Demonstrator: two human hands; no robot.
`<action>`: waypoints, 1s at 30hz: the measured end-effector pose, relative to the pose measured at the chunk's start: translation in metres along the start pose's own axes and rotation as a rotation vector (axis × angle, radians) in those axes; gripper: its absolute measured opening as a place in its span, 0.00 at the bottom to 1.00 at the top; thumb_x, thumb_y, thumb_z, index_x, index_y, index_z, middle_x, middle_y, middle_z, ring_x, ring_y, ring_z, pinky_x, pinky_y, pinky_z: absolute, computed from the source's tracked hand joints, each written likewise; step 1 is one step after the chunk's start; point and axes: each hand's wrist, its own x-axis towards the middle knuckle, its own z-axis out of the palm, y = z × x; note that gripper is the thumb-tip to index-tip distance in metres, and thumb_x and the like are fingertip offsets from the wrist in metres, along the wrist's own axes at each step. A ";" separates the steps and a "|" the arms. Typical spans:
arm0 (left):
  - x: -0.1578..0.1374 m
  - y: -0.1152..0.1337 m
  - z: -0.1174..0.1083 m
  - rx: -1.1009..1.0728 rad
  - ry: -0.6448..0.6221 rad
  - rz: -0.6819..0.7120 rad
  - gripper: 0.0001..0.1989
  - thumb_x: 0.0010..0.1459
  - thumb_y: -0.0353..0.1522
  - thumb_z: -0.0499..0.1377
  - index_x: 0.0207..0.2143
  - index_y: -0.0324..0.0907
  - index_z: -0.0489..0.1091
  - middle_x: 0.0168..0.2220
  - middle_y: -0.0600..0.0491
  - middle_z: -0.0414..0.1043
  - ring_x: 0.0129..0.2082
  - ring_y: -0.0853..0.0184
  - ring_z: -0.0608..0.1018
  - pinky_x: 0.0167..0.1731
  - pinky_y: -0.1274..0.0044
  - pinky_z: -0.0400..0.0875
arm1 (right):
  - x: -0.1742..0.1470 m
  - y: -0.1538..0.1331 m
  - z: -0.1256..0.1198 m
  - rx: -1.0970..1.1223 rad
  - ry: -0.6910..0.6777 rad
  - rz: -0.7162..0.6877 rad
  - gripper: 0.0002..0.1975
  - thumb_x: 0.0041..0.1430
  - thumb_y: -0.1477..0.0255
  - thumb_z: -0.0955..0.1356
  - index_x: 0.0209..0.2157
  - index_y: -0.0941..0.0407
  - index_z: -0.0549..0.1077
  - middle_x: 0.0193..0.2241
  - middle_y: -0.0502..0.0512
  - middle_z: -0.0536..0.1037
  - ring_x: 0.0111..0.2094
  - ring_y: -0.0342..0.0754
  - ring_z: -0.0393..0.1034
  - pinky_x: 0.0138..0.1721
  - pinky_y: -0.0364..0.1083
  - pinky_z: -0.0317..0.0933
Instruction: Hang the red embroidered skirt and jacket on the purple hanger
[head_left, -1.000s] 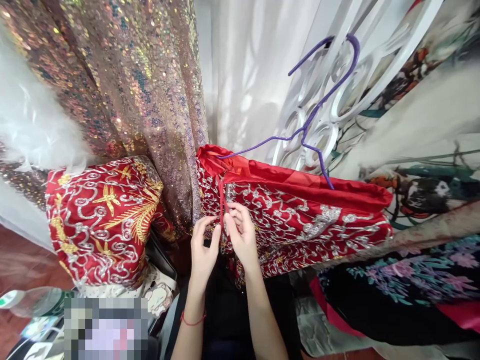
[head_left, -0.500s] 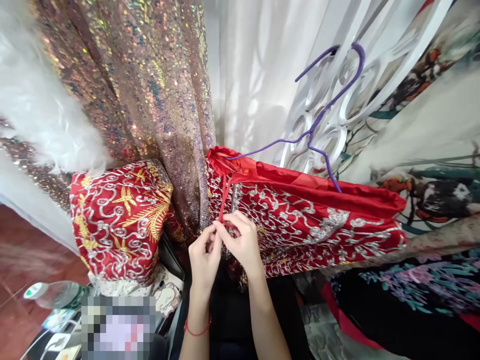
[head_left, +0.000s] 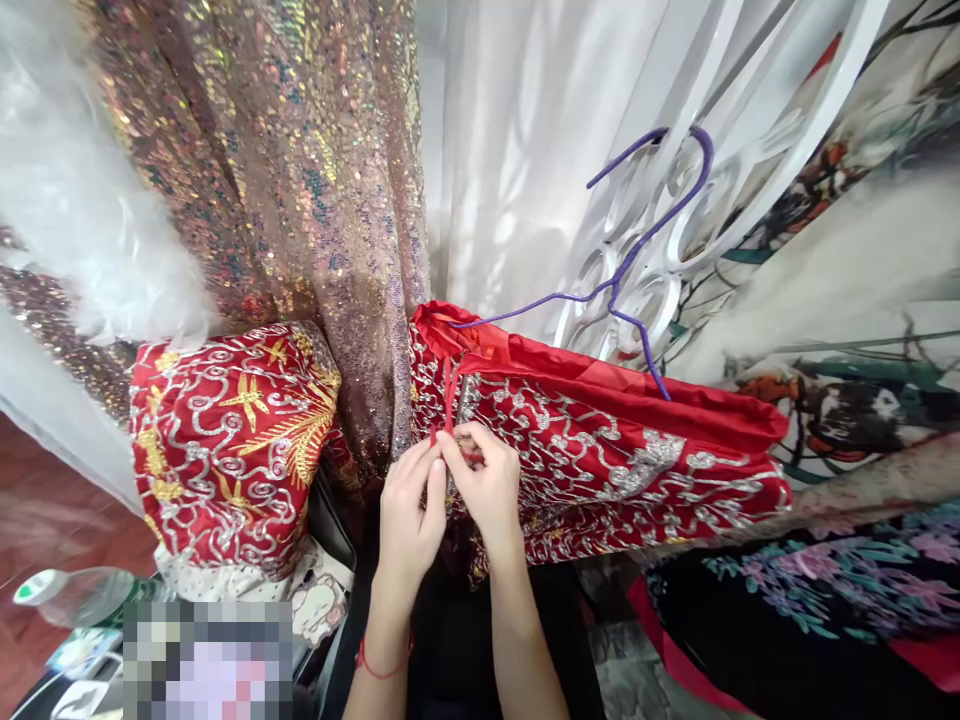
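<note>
I observe the left hand (head_left: 410, 505) and right hand (head_left: 489, 488) pinching a red cord (head_left: 450, 390), fingertips close together. The cord runs to the top edge of an embroidered red garment (head_left: 577, 445), located ahead and rightward, with a purple hanger (head_left: 619, 278) in its opening. Left of both hands, I locate sequined fabric (head_left: 300, 150).

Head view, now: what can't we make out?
Head view: whether the red cord is knotted; fingertips of the left hand and right hand cover it.
Head view: the part of the purple hanger inside the red waistband, whose front hides it.
Head view: what the pixelated patch covers.
Head view: rest of the black floral fabric; cut off by right edge.
</note>
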 end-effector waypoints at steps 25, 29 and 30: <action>0.025 0.009 0.015 -0.587 0.065 -0.326 0.26 0.64 0.41 0.58 0.61 0.47 0.56 0.51 0.45 0.77 0.28 0.72 0.79 0.24 0.82 0.72 | -0.005 0.003 0.010 0.831 -0.375 0.405 0.12 0.58 0.62 0.68 0.41 0.55 0.72 0.21 0.44 0.65 0.18 0.36 0.54 0.17 0.37 0.50; 0.021 0.001 0.008 -0.548 0.104 -0.327 0.26 0.64 0.43 0.58 0.60 0.46 0.56 0.51 0.44 0.77 0.17 0.79 0.69 0.16 0.84 0.64 | -0.009 0.000 0.020 0.876 -0.308 0.412 0.14 0.57 0.62 0.69 0.42 0.55 0.74 0.19 0.43 0.63 0.17 0.36 0.52 0.17 0.37 0.48; 0.021 0.000 0.008 -0.547 0.112 -0.331 0.26 0.63 0.44 0.58 0.59 0.46 0.57 0.50 0.44 0.78 0.16 0.80 0.67 0.15 0.84 0.63 | -0.011 0.001 0.022 0.888 -0.297 0.414 0.14 0.57 0.62 0.69 0.43 0.54 0.74 0.18 0.42 0.63 0.17 0.36 0.51 0.16 0.37 0.46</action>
